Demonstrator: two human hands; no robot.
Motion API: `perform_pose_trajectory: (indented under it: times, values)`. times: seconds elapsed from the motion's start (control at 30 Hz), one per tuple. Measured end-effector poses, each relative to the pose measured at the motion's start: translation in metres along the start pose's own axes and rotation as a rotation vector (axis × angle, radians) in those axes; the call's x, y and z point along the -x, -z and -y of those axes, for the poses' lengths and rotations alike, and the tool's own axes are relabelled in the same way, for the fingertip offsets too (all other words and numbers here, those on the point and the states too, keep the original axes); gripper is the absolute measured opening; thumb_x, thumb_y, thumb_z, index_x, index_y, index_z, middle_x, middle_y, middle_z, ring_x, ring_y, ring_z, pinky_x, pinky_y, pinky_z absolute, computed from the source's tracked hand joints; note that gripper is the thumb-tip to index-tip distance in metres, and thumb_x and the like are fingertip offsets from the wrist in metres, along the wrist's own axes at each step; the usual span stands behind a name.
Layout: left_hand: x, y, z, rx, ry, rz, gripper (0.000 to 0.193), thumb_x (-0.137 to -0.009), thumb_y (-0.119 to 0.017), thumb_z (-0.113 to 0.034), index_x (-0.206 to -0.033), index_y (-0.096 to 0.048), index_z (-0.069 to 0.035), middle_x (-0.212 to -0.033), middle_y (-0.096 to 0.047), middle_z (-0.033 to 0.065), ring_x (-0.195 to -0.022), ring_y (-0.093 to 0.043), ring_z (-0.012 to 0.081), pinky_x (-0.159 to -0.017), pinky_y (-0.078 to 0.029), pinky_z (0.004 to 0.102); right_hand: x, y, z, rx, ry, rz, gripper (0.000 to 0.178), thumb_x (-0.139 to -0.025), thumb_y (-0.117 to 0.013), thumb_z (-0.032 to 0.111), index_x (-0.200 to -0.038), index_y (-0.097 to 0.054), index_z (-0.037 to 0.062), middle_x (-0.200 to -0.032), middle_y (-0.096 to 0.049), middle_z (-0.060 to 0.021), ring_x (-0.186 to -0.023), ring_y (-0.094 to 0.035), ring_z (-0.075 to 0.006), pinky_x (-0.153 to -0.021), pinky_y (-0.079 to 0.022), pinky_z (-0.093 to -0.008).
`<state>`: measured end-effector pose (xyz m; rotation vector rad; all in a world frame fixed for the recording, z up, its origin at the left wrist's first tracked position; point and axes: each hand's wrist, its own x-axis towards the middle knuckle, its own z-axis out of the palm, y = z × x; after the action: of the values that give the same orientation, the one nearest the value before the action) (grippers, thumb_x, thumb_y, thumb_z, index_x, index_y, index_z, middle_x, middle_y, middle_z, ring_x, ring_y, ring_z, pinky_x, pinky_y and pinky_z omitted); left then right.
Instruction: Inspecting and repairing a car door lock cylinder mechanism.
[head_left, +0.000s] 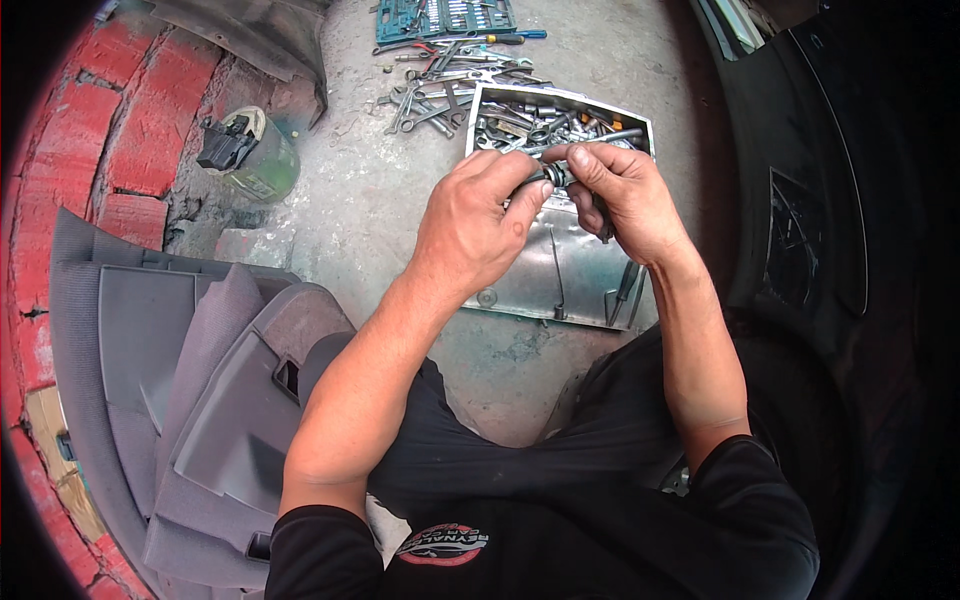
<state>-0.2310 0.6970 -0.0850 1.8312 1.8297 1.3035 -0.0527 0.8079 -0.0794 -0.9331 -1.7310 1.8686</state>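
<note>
Both hands meet in front of me over an open metal toolbox (560, 90). Between the fingertips is a small dark-and-silver metal piece (556, 176), ringed like a socket fitting; its exact kind is partly hidden. My left hand (470, 215) is closed, pinching the piece's left end between thumb and fingers. My right hand (628, 195) grips its other end, thumb on top and fingers curled beneath. A dark handle-like part (605, 220) hangs below the right fingers. Under the hands, the box holds a heap of sockets and metal tools (530, 122).
Wrenches (440, 95) lie spread beyond the box, before a teal socket case (440, 18). A screwdriver (625, 285) rests on the metal panel (540, 265) nearer me. A bucket (265, 165) and grey door panels (230, 400) stand left; a dark car door (800, 170) stands right.
</note>
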Motion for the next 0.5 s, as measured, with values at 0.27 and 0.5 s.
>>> perform_pose_trajectory:
  times: [0.27,0.5]
  values:
    - [-0.0028,0.0033,-0.0013,0.046,-0.005,-0.004,0.019,-0.094,-0.077,-0.012,-0.108,-0.075,0.000,-0.086,-0.073,0.0127,-0.076,-0.069,0.0224,-0.069,-0.053,0.0354,0.0031,0.0073,0.0023,-0.260,0.015,0.161,0.038,-0.112,-0.053,0.032,-0.131,-0.066,0.0015,-0.074,-0.057,-0.0014,-0.064,-0.054,-0.0098,-0.057,-0.044,-0.0268]
    - [-0.0017,-0.0013,0.0072,-0.067,-0.248,-0.083,0.017,-0.089,-0.079,-0.005,-0.104,-0.074,-0.001,-0.081,-0.069,0.0123,-0.073,-0.066,0.0267,-0.066,-0.051,0.0381,0.0036,0.0082,-0.0008,-0.145,0.067,0.171,0.025,-0.111,-0.058,0.026,-0.122,-0.064,0.0038,-0.075,-0.061,-0.0021,-0.063,-0.056,-0.0097,-0.057,-0.044,-0.0258]
